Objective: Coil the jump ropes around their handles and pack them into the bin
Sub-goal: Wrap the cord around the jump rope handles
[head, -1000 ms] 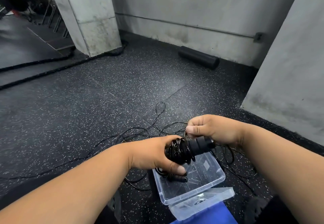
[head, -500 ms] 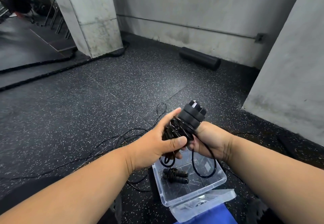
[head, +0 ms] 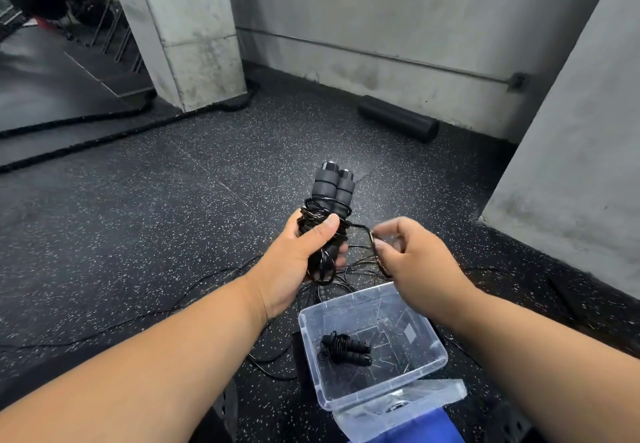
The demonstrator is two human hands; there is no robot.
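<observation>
The left hand (head: 298,255) is gripping one bundle: two black handles (head: 334,186) side by side, standing almost upright, with thin black rope (head: 320,221) wound many times around their lower part. The fingers are curling round the coils and the thumb is pressing on the front of them. The two handle tops are sticking out above the hand.

The right hand (head: 412,259) is staying just beside the bundle, to its right. Its thumb and fingers are pinching a short free piece of the same rope, which is running across from the coils to the fingertips. The other fingers are curled loosely.

Below the hands, one clear plastic bin (head: 427,333) is standing open on the floor (head: 156,217). Inside it one coiled jump rope (head: 344,347) is lying already, with its two handles together and the rope wrapped round one end. One clear lid (head: 446,396) is lying against the near side of the bin, partly over something blue (head: 415,427).

Loose thin rope (head: 353,264) is spreading on the floor behind and left of the bin; how many ropes there are I cannot tell.

Farther away, one black foam roller (head: 398,122) is lying by the wall, and thick black ropes (head: 104,136) are running on the floor past one concrete pillar (head: 194,34).
</observation>
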